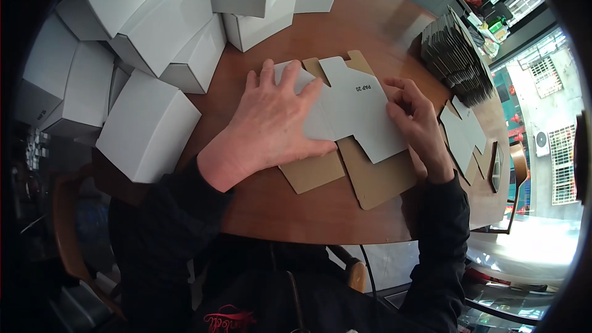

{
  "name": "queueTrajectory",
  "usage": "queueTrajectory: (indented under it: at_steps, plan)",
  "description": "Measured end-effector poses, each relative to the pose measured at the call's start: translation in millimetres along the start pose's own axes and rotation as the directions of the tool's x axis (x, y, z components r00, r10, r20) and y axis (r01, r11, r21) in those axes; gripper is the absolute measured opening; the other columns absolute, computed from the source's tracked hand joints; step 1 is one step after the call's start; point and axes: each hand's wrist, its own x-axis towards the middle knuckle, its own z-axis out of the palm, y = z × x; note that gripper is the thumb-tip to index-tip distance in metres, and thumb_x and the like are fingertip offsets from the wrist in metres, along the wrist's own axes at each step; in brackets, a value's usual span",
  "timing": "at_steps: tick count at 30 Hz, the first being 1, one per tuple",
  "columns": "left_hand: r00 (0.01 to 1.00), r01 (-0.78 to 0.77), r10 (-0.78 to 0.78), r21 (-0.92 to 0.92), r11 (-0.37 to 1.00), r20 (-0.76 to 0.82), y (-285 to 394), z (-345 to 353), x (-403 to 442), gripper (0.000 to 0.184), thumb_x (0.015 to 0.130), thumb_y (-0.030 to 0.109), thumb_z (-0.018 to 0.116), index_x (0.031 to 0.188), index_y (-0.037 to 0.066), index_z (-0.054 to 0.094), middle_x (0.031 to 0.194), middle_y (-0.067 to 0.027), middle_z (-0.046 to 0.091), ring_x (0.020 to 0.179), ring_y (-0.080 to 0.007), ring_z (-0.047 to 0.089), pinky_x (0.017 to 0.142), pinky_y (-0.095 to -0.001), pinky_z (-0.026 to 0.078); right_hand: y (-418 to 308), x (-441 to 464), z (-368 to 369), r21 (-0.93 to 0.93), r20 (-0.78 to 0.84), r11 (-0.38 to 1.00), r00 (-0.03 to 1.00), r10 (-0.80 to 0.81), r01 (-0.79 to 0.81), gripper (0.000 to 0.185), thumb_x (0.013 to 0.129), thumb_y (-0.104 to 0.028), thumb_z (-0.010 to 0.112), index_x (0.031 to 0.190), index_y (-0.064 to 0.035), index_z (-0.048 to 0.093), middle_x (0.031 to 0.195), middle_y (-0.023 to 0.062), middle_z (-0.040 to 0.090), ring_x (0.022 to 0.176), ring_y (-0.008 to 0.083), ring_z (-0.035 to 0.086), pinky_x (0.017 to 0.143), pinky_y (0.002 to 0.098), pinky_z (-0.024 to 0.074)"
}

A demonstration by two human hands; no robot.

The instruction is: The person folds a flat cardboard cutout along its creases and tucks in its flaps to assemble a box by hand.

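Observation:
A flattened cardboard carton point(364, 108), white on its upper faces and brown on several flaps, lies on the round wooden table in front of me. "PAP 20" is printed on its white panel. My left hand point(274, 114) rests flat on the carton's left part, fingers spread and holding nothing. At the carton's right edge is my right hand point(416, 120), its fingers curled with a gap between thumb and index finger. Nothing shows between those fingers, and whether they touch the edge is hard to tell.
Assembled white boxes point(151, 126) are piled at the left and back left. A tall stack of flat cartons point(456, 55) stands at the back right. Nearer on the right lie another flat carton point(459, 132) and a dark phone-like object point(496, 166) at the table's edge.

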Motion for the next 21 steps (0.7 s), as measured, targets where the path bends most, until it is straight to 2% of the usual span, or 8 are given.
queueTrajectory:
  at_steps: [4, 5, 9, 15, 19, 20, 21]
  plan:
    - [0.975, -0.089, 0.071, -0.076, 0.993, -0.212, -4.8, 16.2, 3.8, 0.073, 0.082, 0.063, 0.073, 0.12, 0.002, 0.064, 0.128, -0.0258, 0.055, 0.11, -0.0469, 0.052, 0.092, -0.0571, 0.048, -22.4, -13.2, 0.3, -0.13, 0.143, 0.976, 0.977, -0.156, 0.174, 0.066, 0.094, -0.018, 0.075, 0.154, -0.0083, 0.048, 0.131, 0.0134, 0.062, 0.114, 0.0246, 0.061, 0.099, 0.0359, 0.05]
    - [0.975, -0.087, 0.069, -0.076, 0.993, -0.213, -5.3, 17.5, 3.3, 0.073, 0.082, 0.063, 0.073, 0.12, 0.002, 0.064, 0.128, -0.0258, 0.055, 0.11, -0.0469, 0.052, 0.092, -0.0571, 0.048, -24.2, -14.1, -2.1, -0.131, 0.144, 0.976, 0.977, -0.157, 0.176, 0.066, 0.094, -0.018, 0.075, 0.154, -0.0083, 0.048, 0.131, 0.0134, 0.062, 0.114, 0.0246, 0.061, 0.099, 0.0359, 0.05]
    - [0.965, -0.094, 0.09, -0.002, 0.996, -0.248, -2.0, 17.8, 3.4, 0.067, 0.085, 0.061, 0.07, 0.114, 0.001, 0.064, 0.116, -0.026, 0.06, 0.098, -0.0441, 0.055, 0.083, -0.055, 0.05, -23.4, -20.5, -17.9, -0.253, 0.313, 0.913, 0.92, -0.235, 0.319, 0.076, 0.09, -0.024, 0.08, 0.157, -0.0121, 0.046, 0.153, 0.0176, 0.051, 0.133, 0.0342, 0.054, 0.112, 0.0446, 0.0451]
    - [0.914, -0.123, 0.159, 0.118, 0.985, -0.372, 5.5, 18.0, 4.6, 0.056, 0.088, 0.052, 0.071, 0.106, 0.0, 0.065, 0.103, -0.0231, 0.064, 0.081, -0.0373, 0.056, 0.069, -0.0453, 0.052, -26.4, -26.7, -8.9, -0.343, 0.209, 0.888, 0.947, -0.244, 0.305, 0.082, 0.086, -0.026, 0.083, 0.157, -0.0121, 0.046, 0.148, 0.0159, 0.055, 0.126, 0.0333, 0.059, 0.106, 0.0419, 0.0489]
    - [0.944, -0.065, 0.147, 0.269, 0.961, -0.296, 13.5, 13.6, 2.3, 0.034, 0.087, 0.029, 0.076, 0.099, -0.001, 0.068, 0.095, -0.0206, 0.068, 0.07, -0.0295, 0.058, 0.053, -0.0336, 0.048, -28.8, -24.6, -0.4, -0.49, 0.116, 0.827, 0.961, -0.253, 0.277, 0.078, 0.081, -0.026, 0.085, 0.15, -0.0108, 0.052, 0.142, 0.0124, 0.059, 0.116, 0.0312, 0.064, 0.094, 0.0392, 0.0539]
    - [0.943, -0.062, 0.145, 0.27, 0.961, -0.298, 15.3, 11.6, 1.0, 0.034, 0.087, 0.029, 0.076, 0.099, -0.001, 0.068, 0.095, -0.0206, 0.068, 0.07, -0.0295, 0.058, 0.053, -0.0336, 0.048, -26.6, -23.6, 0.8, -0.491, 0.118, 0.825, 0.96, -0.256, 0.28, 0.078, 0.081, -0.026, 0.085, 0.15, -0.0108, 0.052, 0.142, 0.0124, 0.059, 0.116, 0.0312, 0.064, 0.094, 0.0392, 0.0539]
    - [0.953, -0.078, 0.169, 0.334, 0.939, -0.25, 17.8, 8.3, -0.9, 0.031, 0.085, 0.023, 0.075, 0.102, -0.002, 0.067, 0.097, -0.0203, 0.067, 0.072, -0.0283, 0.059, 0.052, -0.0315, 0.049, -22.5, -22.5, 2.2, -0.564, 0.111, 0.773, 0.954, -0.279, 0.291, 0.074, 0.081, -0.024, 0.084, 0.147, -0.0106, 0.055, 0.14, 0.0117, 0.06, 0.113, 0.0306, 0.064, 0.091, 0.0385, 0.0543]
